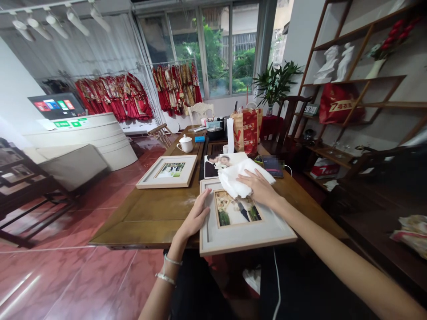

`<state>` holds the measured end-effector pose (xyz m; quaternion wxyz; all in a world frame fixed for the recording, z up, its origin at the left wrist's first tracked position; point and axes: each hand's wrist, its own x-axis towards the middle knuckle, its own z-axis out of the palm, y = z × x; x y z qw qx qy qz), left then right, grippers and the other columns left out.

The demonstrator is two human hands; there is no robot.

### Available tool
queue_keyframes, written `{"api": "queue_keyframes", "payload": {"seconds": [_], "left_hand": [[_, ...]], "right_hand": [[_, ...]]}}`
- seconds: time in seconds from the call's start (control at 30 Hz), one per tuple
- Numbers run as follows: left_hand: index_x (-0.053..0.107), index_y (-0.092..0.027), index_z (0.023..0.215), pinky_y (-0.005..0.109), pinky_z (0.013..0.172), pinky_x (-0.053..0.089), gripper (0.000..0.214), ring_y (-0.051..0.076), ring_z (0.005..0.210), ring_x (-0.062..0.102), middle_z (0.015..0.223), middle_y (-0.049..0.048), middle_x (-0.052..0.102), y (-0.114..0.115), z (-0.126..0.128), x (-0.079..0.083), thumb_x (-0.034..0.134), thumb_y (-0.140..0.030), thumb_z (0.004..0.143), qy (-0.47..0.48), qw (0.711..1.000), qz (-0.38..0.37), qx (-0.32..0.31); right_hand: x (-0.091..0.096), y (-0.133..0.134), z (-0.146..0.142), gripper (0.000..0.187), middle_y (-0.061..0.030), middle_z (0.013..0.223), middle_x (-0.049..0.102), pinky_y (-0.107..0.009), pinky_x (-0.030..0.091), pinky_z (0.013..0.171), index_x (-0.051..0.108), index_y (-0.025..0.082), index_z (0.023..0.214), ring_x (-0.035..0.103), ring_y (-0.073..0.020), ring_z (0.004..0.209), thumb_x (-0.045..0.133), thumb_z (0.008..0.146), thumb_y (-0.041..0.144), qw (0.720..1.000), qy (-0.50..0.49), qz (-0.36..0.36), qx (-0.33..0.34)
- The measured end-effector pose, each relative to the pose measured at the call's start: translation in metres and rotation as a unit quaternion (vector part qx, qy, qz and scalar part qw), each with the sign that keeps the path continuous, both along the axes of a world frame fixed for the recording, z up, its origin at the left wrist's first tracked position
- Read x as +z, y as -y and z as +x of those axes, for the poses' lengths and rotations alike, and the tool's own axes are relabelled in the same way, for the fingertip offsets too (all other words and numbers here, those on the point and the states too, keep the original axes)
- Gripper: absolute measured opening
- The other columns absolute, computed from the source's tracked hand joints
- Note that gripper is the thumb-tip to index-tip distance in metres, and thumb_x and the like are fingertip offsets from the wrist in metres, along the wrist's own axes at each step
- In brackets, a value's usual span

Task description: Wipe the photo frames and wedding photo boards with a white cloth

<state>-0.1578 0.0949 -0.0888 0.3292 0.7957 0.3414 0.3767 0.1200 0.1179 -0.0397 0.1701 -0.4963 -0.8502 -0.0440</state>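
Observation:
A picture frame (247, 240) with a wide pale mat and a small outdoor wedding photo lies at the table's front edge, its near side jutting over. My left hand (197, 213) grips its left side, fingers along the edge and closed on it. Pressed on a crumpled white cloth or paper towel (235, 180) is my right hand (255, 184), over the far part of the frame; the fingers lie rather flat on the cloth. The cloth covers the frame's upper edge and part of a photo print (211, 169) behind it.
Another picture frame (143, 177) lies to the left on the wooden table (147, 218). Farther back stand a white lidded cup (185, 143), a blue box (199, 139) and a red-and-tan paper bag (247, 129). A phone (272, 166) with a cable lies on the right.

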Motion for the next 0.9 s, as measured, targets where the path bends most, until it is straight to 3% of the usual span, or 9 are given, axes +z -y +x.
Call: {"api": "queue_keyframes", "payload": {"seconds": [0.1, 0.2, 0.37, 0.47, 0.57, 0.67, 0.8, 0.9], "left_hand": [[0.027, -0.026, 0.142, 0.04, 0.116, 0.008, 0.054, 0.021, 0.14, 0.016, 0.15, 0.003, 0.026, 0.0, 0.001, 0.0, 0.039, -0.02, 0.09, -0.001, 1.0, -0.004, 0.005], [0.027, -0.025, 0.142, 0.039, 0.116, 0.008, 0.054, 0.021, 0.14, 0.016, 0.15, 0.0033, 0.026, 0.001, 0.002, -0.001, 0.039, -0.018, 0.089, -0.001, 1.0, -0.006, 0.012], [0.026, -0.026, 0.142, 0.039, 0.116, 0.008, 0.056, 0.021, 0.14, 0.017, 0.15, 0.003, 0.026, 0.002, 0.003, -0.001, 0.038, -0.015, 0.088, 0.003, 1.0, 0.0, 0.014], [0.027, -0.026, 0.142, 0.039, 0.116, 0.008, 0.056, 0.02, 0.139, 0.017, 0.15, 0.0028, 0.027, 0.002, 0.003, -0.001, 0.037, -0.014, 0.088, 0.003, 1.0, 0.0, 0.011], [0.027, -0.025, 0.142, 0.038, 0.116, 0.008, 0.055, 0.02, 0.14, 0.016, 0.15, 0.0036, 0.026, 0.002, 0.002, 0.0, 0.037, -0.015, 0.088, -0.001, 1.0, -0.002, 0.009], [0.027, -0.025, 0.142, 0.039, 0.116, 0.008, 0.054, 0.021, 0.14, 0.016, 0.15, 0.0031, 0.026, 0.002, 0.002, 0.001, 0.037, -0.017, 0.089, 0.002, 1.0, -0.003, 0.005], [0.027, -0.025, 0.142, 0.039, 0.116, 0.008, 0.054, 0.021, 0.139, 0.017, 0.15, 0.0031, 0.026, 0.002, 0.001, 0.002, 0.038, -0.018, 0.09, 0.004, 1.0, -0.006, 0.0], [0.027, -0.026, 0.142, 0.038, 0.116, 0.008, 0.054, 0.021, 0.139, 0.018, 0.15, 0.0031, 0.026, 0.002, 0.002, 0.002, 0.038, -0.018, 0.09, 0.006, 1.0, -0.004, -0.002]], "right_hand": [[-0.004, 0.01, -0.002, 0.062, -0.0046, 0.135, 0.05, -0.051, 0.014, 0.111, 0.054, 0.02, 0.125, 0.029, -0.0239, 0.134, 0.048, 0.066, 0.002, 0.998, -0.014, -0.045, 0.043], [-0.001, 0.042, 0.0, 0.06, -0.0019, 0.13, 0.055, -0.049, 0.014, 0.111, 0.056, 0.025, 0.122, 0.032, -0.0225, 0.133, 0.049, 0.066, 0.003, 0.987, -0.041, -0.106, 0.109], [0.03, 0.107, 0.017, 0.043, 0.0009, 0.127, 0.058, -0.042, 0.02, 0.111, 0.057, 0.03, 0.121, 0.038, -0.0205, 0.129, 0.053, 0.08, 0.018, 0.941, -0.09, -0.258, 0.202], [0.046, 0.121, 0.035, 0.038, 0.0026, 0.127, 0.058, -0.037, 0.023, 0.111, 0.059, 0.032, 0.12, 0.041, -0.0202, 0.128, 0.052, 0.083, 0.024, 0.921, -0.085, -0.325, 0.197], [0.041, 0.103, 0.047, 0.041, 0.0021, 0.131, 0.054, -0.041, 0.028, 0.108, 0.061, 0.033, 0.117, 0.038, -0.0242, 0.129, 0.052, 0.079, 0.019, 0.951, -0.057, -0.285, 0.107], [0.02, 0.065, 0.044, 0.051, 0.0004, 0.13, 0.055, -0.047, 0.022, 0.109, 0.06, 0.03, 0.118, 0.037, -0.0242, 0.13, 0.045, 0.075, 0.008, 0.987, -0.044, -0.155, 0.024], [-0.002, 0.015, 0.027, 0.051, -0.0041, 0.13, 0.055, -0.049, 0.025, 0.107, 0.055, 0.022, 0.124, 0.038, -0.0257, 0.129, 0.047, 0.075, 0.009, 0.996, -0.076, -0.028, -0.025], [-0.008, -0.001, 0.015, 0.051, -0.0053, 0.132, 0.053, -0.051, 0.022, 0.107, 0.055, 0.021, 0.124, 0.035, -0.0269, 0.131, 0.05, 0.074, 0.01, 0.998, -0.066, -0.005, -0.023]]}}
